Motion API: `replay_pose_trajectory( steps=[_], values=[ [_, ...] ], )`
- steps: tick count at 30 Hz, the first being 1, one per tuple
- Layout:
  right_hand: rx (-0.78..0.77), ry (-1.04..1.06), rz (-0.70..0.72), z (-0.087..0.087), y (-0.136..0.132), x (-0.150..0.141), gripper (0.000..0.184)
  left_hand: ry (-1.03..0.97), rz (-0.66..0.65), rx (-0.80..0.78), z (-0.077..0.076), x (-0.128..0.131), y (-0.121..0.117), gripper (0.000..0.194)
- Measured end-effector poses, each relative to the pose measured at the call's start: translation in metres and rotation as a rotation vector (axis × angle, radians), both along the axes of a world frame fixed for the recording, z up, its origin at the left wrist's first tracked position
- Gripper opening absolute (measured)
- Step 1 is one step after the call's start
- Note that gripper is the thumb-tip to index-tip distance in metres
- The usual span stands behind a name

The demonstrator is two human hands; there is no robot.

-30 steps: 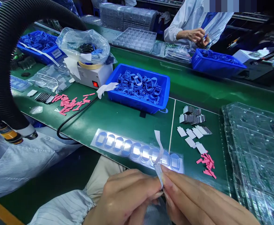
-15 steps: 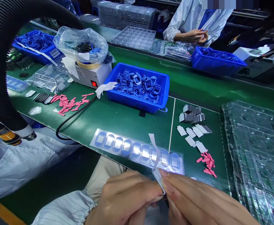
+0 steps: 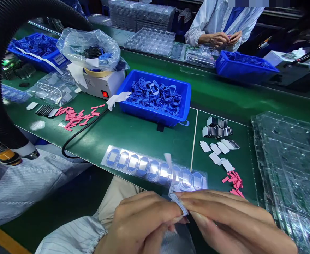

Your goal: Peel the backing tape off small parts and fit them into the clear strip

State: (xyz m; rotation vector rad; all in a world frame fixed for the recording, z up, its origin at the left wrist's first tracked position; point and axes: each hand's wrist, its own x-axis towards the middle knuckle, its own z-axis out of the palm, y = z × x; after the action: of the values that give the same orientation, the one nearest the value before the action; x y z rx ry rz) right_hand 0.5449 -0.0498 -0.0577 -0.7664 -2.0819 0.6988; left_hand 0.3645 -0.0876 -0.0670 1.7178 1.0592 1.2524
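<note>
**Two hands, one white strip, loose end dropping low**

And there it is at the front of the desk (image 3: pixel 133 137): a white strip (image 3: pixel 178 204) pinched between left hand (image 3: pixel 137 222) and right hand (image 3: pixel 231 215). Fingers (image 3: pixel 213 199) closed on both sides, no gap, strip's middle squeezed tight, right hand lying flatter across it now. Less of the strip standing up than a second ago, just a short pale tail showing against a clear tray (image 3: pixel 104 161) directly behind.

Now the count! One clear tray, nine oval pockets, a blue ring in each. Three blue bins (image 3: pixel 155 118) along the desk, the middle one heaped with blue rings. Two pink piles (image 3: pixel 77 118), one on each side. Two black-and-white stacks (image 3: pixel 218 128), also split left and right. Roughly five loose white pieces (image 3: pixel 215 158) by the right-hand pink pile. One tape roll (image 3: pixel 96 72) on a white box (image 3: pixel 102 86). Far side of the desk, a co-worker's two hands (image 3: pixel 218 39) together, whatever they hold hidden.
</note>
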Motion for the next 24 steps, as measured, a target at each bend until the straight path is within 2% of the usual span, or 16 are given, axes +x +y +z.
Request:
replay_pose_trajectory(
  steps=[3,5,8,12,15,16,17,20,21,22,23,24],
  values=[
    [-0.258,0.176,-0.123,-0.011,-0.003,-0.005,0.019,-0.049,-0.038,-0.171,0.0,0.0,0.001,0.021],
    [-0.348,0.238,-0.21,-0.016,-0.007,-0.006,0.023,-0.08,-0.07,-0.207,0.001,0.0,0.003,0.022],
    [-0.405,0.306,-0.273,-0.019,-0.009,-0.005,0.034,0.004,-0.069,-0.085,0.004,-0.001,0.008,0.019],
    [-0.544,0.376,-0.09,-0.016,-0.004,-0.004,0.031,0.219,-0.087,0.125,0.007,-0.006,0.014,0.018],
    [-0.532,0.343,-0.089,-0.014,-0.001,-0.004,0.006,0.268,-0.135,0.154,0.006,-0.009,0.016,0.018],
    [-0.536,0.351,-0.101,-0.014,0.0,-0.004,0.006,0.268,-0.139,0.159,0.005,-0.01,0.016,0.018],
    [-0.556,0.366,-0.102,-0.014,0.0,-0.004,0.01,0.27,-0.135,0.171,0.004,-0.01,0.015,0.019],
    [-0.621,0.335,-0.048,-0.015,0.002,-0.005,0.039,0.327,-0.083,0.218,0.003,-0.009,0.011,0.025],
    [-0.595,0.303,-0.031,-0.014,0.003,-0.005,0.037,0.365,-0.06,0.238,0.002,-0.008,0.01,0.027],
    [-0.534,0.273,-0.016,-0.012,0.004,-0.005,0.026,0.411,-0.036,0.255,0.002,-0.008,0.008,0.029],
    [-0.453,0.246,-0.013,-0.01,0.004,-0.005,0.011,0.453,-0.016,0.28,0.001,-0.008,0.006,0.031],
    [-0.352,0.231,-0.024,-0.007,0.004,-0.004,0.007,0.488,0.003,0.31,0.001,-0.008,0.005,0.032]
  ],
)
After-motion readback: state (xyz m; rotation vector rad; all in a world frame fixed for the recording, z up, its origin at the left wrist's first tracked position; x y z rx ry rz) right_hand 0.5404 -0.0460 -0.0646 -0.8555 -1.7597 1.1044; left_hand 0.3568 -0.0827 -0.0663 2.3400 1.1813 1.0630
